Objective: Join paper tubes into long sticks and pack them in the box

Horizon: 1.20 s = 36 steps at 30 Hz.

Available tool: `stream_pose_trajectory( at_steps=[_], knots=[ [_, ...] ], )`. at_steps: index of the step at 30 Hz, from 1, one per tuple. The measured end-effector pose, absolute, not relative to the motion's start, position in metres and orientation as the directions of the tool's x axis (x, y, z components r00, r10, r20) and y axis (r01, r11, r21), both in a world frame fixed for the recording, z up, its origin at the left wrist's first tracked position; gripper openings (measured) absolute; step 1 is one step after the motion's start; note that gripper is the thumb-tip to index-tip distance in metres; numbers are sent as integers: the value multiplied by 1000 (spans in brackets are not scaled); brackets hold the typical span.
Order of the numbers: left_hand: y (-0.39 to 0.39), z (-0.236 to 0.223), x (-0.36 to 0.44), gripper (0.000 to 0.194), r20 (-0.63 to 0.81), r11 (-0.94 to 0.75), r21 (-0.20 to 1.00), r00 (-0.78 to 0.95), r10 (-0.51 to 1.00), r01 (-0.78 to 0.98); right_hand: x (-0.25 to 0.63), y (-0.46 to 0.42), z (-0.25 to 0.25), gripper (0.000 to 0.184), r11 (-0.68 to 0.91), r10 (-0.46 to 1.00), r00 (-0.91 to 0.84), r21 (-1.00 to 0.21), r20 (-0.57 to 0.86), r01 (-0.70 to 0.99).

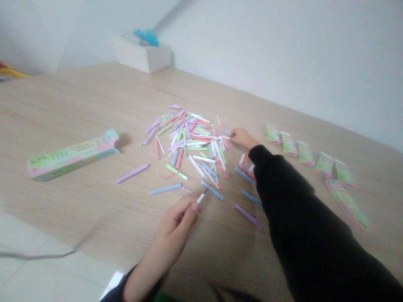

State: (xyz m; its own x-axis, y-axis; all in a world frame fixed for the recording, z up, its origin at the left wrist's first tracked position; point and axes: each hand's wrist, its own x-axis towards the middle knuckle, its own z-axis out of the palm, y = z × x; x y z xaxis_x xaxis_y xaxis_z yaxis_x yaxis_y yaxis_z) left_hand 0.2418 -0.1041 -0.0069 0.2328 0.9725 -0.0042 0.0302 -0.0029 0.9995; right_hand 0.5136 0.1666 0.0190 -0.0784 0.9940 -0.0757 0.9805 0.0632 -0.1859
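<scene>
My left hand (181, 220) is closed in a pinch on a slim white pen-like stick (200, 198) with a dark thin tip pointing up and away from me. Farther off, my right hand (241, 137) reaches to the right edge of a loose pile of pastel pen-like sticks (192, 138). Its fingers are pinched at the end of a white stick (224, 137); blur hides how firmly. The pile mixes purple, green, red, blue and white pieces. Just beyond my left fingertips lies a blue stick (212, 191), and a purple stick (248, 216) lies below my right sleeve.
A long pastel carton (72, 157) with an open end flap lies at left. Several small pastel cartons (305, 154) stand in a row at right, with a flat one (348, 204) nearer. A white box (141, 54) holding something blue stands by the wall.
</scene>
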Motion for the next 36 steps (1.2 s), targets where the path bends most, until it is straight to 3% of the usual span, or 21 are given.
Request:
stream_pose_trajectory(
  at_steps=[3,6,8,10,14,20,36],
  knots=[
    [-104,-4,243,38,-22,14,999,233,972,38,509,145,29,21,73,997,-65,-260,39,963],
    [-104,-2,244,37,-26,19,999,236,971,31,501,96,48,38,163,983,-110,-425,147,891],
    [-103,-1,245,35,-30,22,999,243,970,36,493,51,61,40,314,949,-217,-667,227,676],
    [-104,-1,246,35,-19,9,999,259,966,39,483,5,73,23,387,919,-278,-770,279,507],
    [-108,-4,251,34,13,-19,1000,296,955,18,465,-57,82,10,334,927,-250,-920,282,203],
    [-119,-4,259,32,46,-54,998,334,942,15,462,-78,71,9,292,947,-132,-956,292,-23],
    [-134,12,268,20,80,-77,997,472,878,-25,459,-125,59,11,208,951,-238,-978,196,27]
  ],
)
